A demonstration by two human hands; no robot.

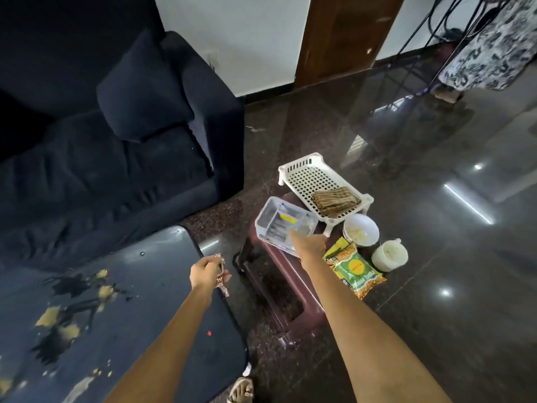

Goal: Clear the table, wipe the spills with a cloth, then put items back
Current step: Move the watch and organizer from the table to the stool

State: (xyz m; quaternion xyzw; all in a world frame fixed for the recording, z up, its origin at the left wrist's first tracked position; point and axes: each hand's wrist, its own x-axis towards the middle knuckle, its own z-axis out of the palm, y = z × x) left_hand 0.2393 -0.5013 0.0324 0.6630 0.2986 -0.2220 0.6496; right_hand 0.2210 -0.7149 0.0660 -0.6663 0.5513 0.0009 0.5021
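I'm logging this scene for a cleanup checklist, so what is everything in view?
table: one, dark, lower left, with spills
sofa: one, dark blue, upper left
stool: one, maroon, centre
box: one, clear, on stool
rack: one, white, behind box
cloth: one, brown, folded on rack
bowl: one, white, floor
cup: one, white, floor
packet: one, green-yellow, floor
watch: one, metal, left grip
left hand: holding watch
right hand: at box

White slotted tray (302, 173), striped brown cloth (334, 201) (folded), green-yellow packet (353, 269)

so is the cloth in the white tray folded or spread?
Folded: the striped cloth lies as a compact bundle at the near end of the white tray.
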